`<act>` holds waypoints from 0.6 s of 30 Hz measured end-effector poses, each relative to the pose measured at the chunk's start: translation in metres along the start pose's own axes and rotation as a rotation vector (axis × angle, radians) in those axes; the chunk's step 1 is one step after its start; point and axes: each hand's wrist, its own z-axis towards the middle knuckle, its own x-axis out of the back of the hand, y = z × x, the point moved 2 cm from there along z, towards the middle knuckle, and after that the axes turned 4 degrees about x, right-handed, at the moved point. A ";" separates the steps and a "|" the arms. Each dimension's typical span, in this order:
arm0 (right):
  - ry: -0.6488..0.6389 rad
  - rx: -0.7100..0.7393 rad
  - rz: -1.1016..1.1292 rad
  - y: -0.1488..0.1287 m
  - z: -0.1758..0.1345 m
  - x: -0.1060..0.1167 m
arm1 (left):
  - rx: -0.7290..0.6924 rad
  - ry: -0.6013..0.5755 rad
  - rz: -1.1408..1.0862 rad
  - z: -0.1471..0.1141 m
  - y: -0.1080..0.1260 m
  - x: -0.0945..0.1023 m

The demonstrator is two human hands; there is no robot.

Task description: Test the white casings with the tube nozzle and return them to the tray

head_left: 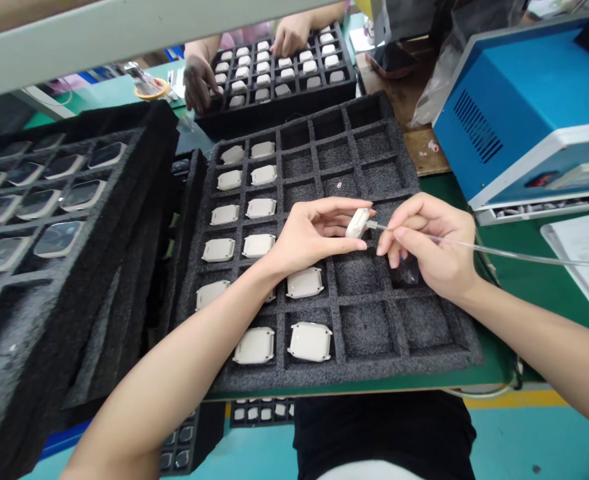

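Observation:
Between the thumb and fingers of my left hand (314,230) is a cream watch case (357,223), turned on its edge. My right hand (427,240) pinches a clear thin tube (504,252) whose pale tip meets the side of the case. From my right hand the tube runs off to the right edge. Under both hands lies a dark grey foam tray (369,363) with square pockets. More cream watch cases, such as one near the front (310,341), sit in its left columns; my left forearm partly hides some.
Stacked foam trays (119,220) with dark-screened watch pieces rise at the left. A blue machine (529,100) stands at the right, papers (587,257) before it. Across the table, another person's hands (294,33) work over a filled tray (274,110). A pale bar (99,33) crosses the top.

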 end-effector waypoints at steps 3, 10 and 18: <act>0.012 0.000 -0.006 0.000 0.000 0.000 | -0.009 0.003 0.008 0.000 0.001 0.000; -0.006 0.001 -0.007 0.000 0.000 0.000 | 0.003 0.008 0.021 0.000 0.000 0.000; -0.005 -0.030 0.006 0.001 0.000 0.001 | 0.015 -0.002 0.020 0.001 -0.002 0.001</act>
